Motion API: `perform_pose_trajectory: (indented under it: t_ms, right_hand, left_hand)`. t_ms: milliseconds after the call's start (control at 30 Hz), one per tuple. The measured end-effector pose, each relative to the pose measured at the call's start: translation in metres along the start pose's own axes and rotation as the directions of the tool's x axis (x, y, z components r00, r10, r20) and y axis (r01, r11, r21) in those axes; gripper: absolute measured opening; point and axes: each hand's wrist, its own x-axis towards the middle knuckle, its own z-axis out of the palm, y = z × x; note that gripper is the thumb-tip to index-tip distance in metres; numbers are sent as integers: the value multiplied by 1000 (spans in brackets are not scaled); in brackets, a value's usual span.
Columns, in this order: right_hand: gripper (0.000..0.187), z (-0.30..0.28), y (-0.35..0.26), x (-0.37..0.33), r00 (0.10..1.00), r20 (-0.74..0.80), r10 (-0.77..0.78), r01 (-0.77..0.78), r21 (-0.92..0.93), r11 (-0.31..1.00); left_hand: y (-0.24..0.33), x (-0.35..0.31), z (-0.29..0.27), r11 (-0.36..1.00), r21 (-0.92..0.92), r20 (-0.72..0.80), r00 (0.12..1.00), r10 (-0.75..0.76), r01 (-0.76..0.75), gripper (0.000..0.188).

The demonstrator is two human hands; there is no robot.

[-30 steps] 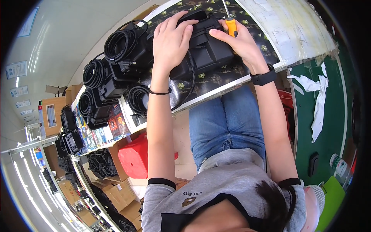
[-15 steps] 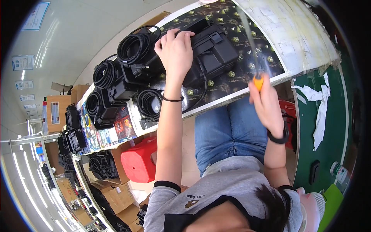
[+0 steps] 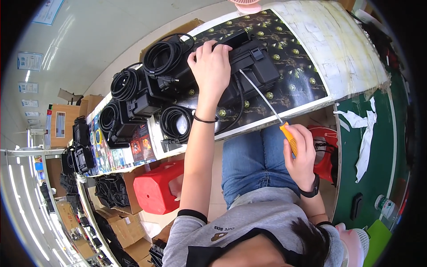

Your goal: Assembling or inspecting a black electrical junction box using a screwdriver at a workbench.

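Note:
A black plastic box (image 3: 263, 66) with latches and a cable lies on the dark patterned tabletop. Across its upper left part my left hand (image 3: 210, 66) bends its fingers over the edge and grips it. My right hand (image 3: 303, 156) is closed around the orange-yellow handle of a screwdriver (image 3: 291, 141), in front of the table's near edge. The long metal shaft points up and left, and its tip overlaps the near side of the box. Whether the tip touches the box I cannot tell. Beside my left forearm lies a coiled black cable (image 3: 165, 124).
More black boxes with coiled cables (image 3: 162, 58) crowd the table's left side. A pink fan (image 3: 247, 5) stands at the far edge. Below the table on the left is a red stool (image 3: 153, 193). On the right, a green surface (image 3: 349, 178) carries torn white strips and a bottle.
The screwdriver has swung from upright, blurred, to lean left, its tip over the box. My right hand has moved down toward me. My left hand keeps its hold on the box.

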Motion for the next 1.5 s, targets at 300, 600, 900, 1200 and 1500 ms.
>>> perform_pose_trajectory:
  t_ms: [300,600,900,1200,1500]
  right_hand:
    - [42,10,-4,-7,997,-38,-73,67,-132,989]
    - [42,10,-21,-7,999,-53,-8,-4,-210,978]
    - [45,11,-17,-7,993,-30,-114,95,-369,925]
    - [48,18,-18,-11,993,-59,-100,80,-268,960]
    - [49,21,-14,-12,987,11,-162,158,-299,941]
  left_hand:
    - [1,0,-5,1000,-20,5,1000,-16,16,27]
    - [1,-1,-1,1000,-2,-32,999,11,-11,30]
    - [1,-2,-1,1000,-3,-48,999,12,-12,31]
    - [1,-3,0,1000,-7,-51,999,13,-13,31]
    - [-1,-3,1,1000,-6,-67,998,17,-17,31]
